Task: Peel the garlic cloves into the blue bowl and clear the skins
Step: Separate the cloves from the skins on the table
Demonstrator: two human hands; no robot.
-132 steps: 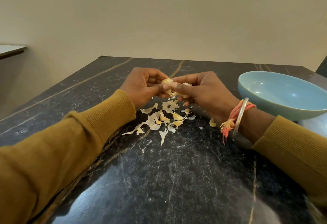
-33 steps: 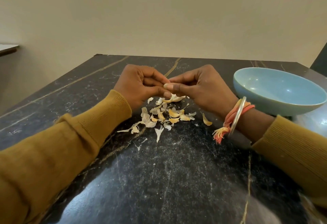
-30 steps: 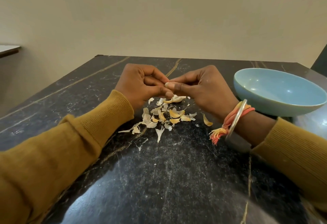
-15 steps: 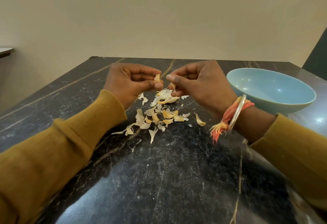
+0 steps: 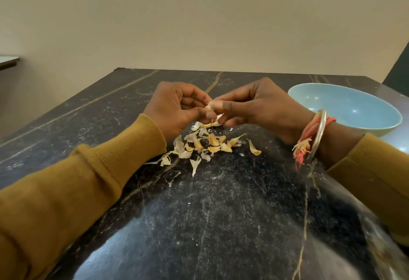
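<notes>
Both hands meet above the middle of the black marble table (image 5: pixel 221 224). My left hand (image 5: pixel 177 109) and my right hand (image 5: pixel 259 107) both pinch a small garlic clove (image 5: pixel 211 105) between fingertips; most of the clove is hidden by the fingers. Just below the hands lies a loose pile of garlic skins and cloves (image 5: pixel 205 144), with one curled piece (image 5: pixel 254 148) off to its right. The blue bowl (image 5: pixel 345 109) stands at the right, beyond my right wrist, and what I see of its inside holds nothing.
The table's far edge meets a plain beige wall. A pale ledge (image 5: pixel 7 60) juts out at the far left. A dark panel (image 5: pixel 398 69) stands at the right edge behind the bowl.
Half a second ago the hands were slightly apart, the left holding the clove. Now the fingertips have come together again on the clove, a little higher above the pile.
</notes>
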